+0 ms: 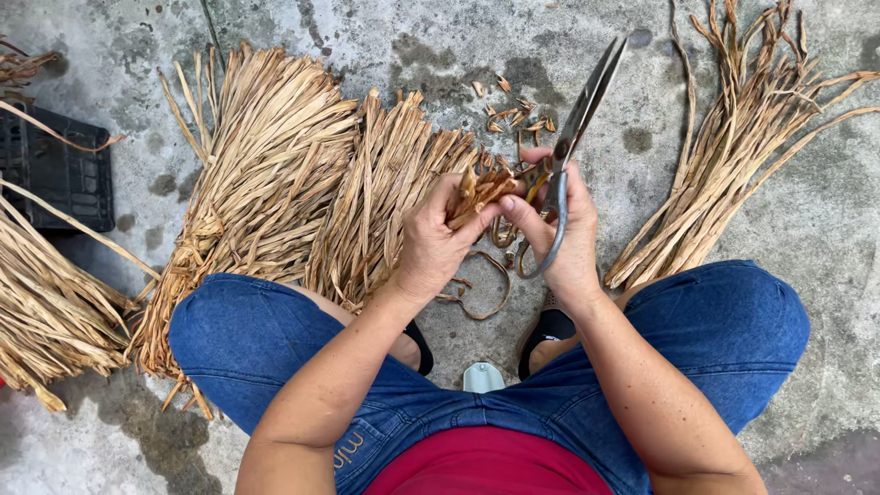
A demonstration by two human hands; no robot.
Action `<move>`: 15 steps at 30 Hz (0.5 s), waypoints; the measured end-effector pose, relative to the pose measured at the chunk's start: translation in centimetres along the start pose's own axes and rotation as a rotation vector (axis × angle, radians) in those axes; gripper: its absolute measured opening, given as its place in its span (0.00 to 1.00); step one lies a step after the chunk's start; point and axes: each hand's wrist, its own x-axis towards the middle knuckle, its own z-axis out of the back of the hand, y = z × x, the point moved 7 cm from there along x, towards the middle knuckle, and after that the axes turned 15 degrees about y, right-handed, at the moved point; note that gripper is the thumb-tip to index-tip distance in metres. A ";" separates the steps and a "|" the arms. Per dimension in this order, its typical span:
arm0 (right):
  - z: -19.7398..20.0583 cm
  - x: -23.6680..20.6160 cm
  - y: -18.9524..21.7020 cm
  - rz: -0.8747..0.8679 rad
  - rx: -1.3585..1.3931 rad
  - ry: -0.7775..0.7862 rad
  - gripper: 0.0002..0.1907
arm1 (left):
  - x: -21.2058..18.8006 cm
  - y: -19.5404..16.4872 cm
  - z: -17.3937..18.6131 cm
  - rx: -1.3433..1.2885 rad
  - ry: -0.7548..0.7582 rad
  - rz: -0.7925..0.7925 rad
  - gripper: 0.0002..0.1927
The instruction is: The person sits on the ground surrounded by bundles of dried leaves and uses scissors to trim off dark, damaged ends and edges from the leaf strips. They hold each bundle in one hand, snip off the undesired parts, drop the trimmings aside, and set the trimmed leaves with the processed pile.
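Observation:
My left hand [433,240] grips the ends of a small bunch of dried straw-coloured strips [478,191] above my knees. My right hand [561,240] holds a pair of large grey metal scissors [579,115] by the handles, blades shut and pointing up and away. Its fingertips also touch the bunch, so both hands meet at the strips. A curled loose strip [486,291] lies on the ground just under the hands.
A big fan of dried strips [275,183] lies on the concrete to the left, another pile [733,156] to the right, more at the far left [46,312]. A black plastic crate [55,174] sits at the left edge. Small cut scraps [513,115] lie ahead.

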 end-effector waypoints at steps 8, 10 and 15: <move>-0.3 0.4 0.0 0.061 0.196 0.018 0.27 | 0.7 1.8 0.2 -0.229 0.050 -0.077 0.11; -0.3 0.4 0.2 0.115 0.204 0.016 0.29 | 0.7 3.2 -0.6 -0.329 0.109 0.036 0.12; -0.1 0.4 0.0 0.131 0.123 -0.021 0.30 | 0.4 4.6 -2.1 -0.455 0.192 0.113 0.13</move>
